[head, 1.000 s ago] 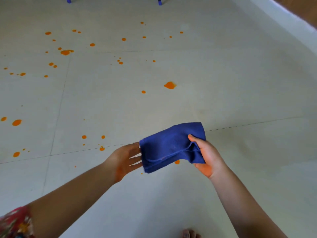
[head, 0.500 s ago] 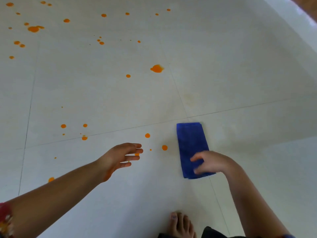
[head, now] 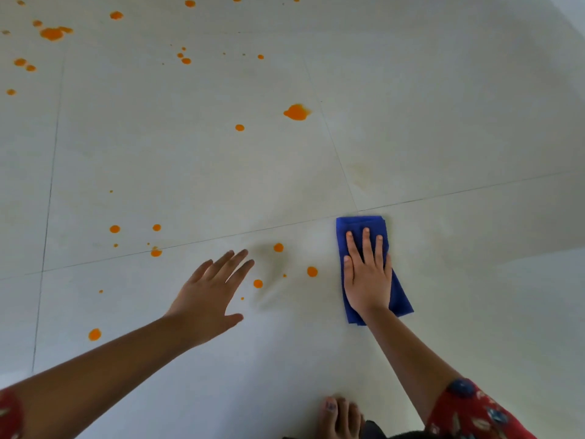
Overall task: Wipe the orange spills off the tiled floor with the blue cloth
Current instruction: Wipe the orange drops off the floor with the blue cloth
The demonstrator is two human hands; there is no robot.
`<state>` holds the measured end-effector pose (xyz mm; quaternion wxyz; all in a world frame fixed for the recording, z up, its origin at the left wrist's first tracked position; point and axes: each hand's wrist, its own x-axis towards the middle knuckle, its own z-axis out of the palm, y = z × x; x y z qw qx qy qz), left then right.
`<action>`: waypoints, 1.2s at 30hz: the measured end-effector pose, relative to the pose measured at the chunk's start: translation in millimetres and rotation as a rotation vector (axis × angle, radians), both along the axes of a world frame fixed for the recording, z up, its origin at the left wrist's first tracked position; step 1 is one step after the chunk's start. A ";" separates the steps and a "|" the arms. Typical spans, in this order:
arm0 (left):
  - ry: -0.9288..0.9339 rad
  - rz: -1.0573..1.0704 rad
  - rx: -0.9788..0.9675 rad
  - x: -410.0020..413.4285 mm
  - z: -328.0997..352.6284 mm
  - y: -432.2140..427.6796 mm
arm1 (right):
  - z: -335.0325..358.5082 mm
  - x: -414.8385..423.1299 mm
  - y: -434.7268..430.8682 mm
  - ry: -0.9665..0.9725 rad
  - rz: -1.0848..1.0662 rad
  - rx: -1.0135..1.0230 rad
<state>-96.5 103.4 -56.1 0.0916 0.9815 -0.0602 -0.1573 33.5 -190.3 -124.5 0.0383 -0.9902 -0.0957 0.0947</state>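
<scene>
So your right hand [head: 367,277] presses flat on the blue cloth [head: 364,226]; your left hand [head: 209,293] hovers open, seemingly empty. Orange spills [head: 311,271] beside the cloth remain unwiped.

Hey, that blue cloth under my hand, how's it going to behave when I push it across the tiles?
Probably soft and floppy: the blue cloth lies folded flat under your right hand. It should slide easily, since the floor looks smooth. Uncovered edges may bunch, as your palm covers only its middle.
</scene>
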 end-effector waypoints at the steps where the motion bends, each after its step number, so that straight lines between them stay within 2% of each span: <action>1: 0.008 -0.003 0.059 3.6 -5.5 3.3 | -0.5 4.2 9.2 -0.004 -0.010 0.030; 4: 0.055 0.029 0.120 16.3 -14.4 6.0 | 0.5 -6.7 33.1 -0.038 0.137 0.065; 7: 0.128 0.041 0.132 25.4 -13.6 5.6 | 4.3 -37.0 13.7 -0.042 0.329 0.051; 9: 0.156 0.052 0.131 26.6 -15.7 6.8 | 2.5 -31.6 -7.8 -0.045 0.245 0.052; 11: 0.165 0.064 0.144 24.4 -18.3 6.8 | -0.1 -6.4 -9.2 -0.058 0.058 0.033; 13: 0.164 0.069 0.148 25.3 -18.2 5.8 | -1.6 28.1 18.9 -0.067 -0.084 0.075; 14: 0.163 0.070 0.150 25.8 -18.0 5.3 | 0.7 38.4 39.2 -0.064 -0.087 0.101; 15: 0.160 0.072 0.149 27.7 -17.9 5.3 | 1.4 41.7 58.8 -0.087 -0.026 0.115; 17: 0.152 0.067 0.138 29.1 -17.0 6.2 | -0.1 21.7 81.8 -0.139 0.239 0.086; 19: 0.128 0.072 0.114 26.4 -19.5 7.2 | 0.8 -21.8 69.5 -0.076 0.509 0.035; 20: 0.097 0.081 0.095 24.9 -22.2 8.6 | 2.3 -37.2 53.9 -0.047 0.556 0.027; 22: 0.087 0.094 0.073 23.6 -24.3 9.2 | 1.7 -38.4 19.6 -0.082 0.463 0.056; 24: 0.117 0.084 0.088 22.9 -24.2 10.7 | -1.9 -11.2 7.4 -0.104 0.234 0.055; 26: 0.119 0.080 0.103 24.6 -22.3 11.8 | -1.4 22.0 27.8 -0.123 0.045 0.067; 27: 0.113 0.079 0.107 25.0 -22.6 12.7 | 1.3 33.6 47.4 -0.117 0.024 0.080; 29: 0.111 0.079 0.109 25.2 -21.7 12.6 | 2.8 34.1 81.4 -0.138 0.175 0.097; 33: 0.105 0.076 0.104 25.2 -19.7 12.6 | 2.5 -30.4 73.1 -0.048 0.792 0.037; 35: 0.103 0.075 0.113 24.8 -20.2 13.2 | 4.2 -37.5 40.0 -0.021 0.868 0.037; 36: 0.103 0.075 0.115 24.7 -20.7 13.4 | 2.3 -27.8 26.6 -0.052 0.816 0.036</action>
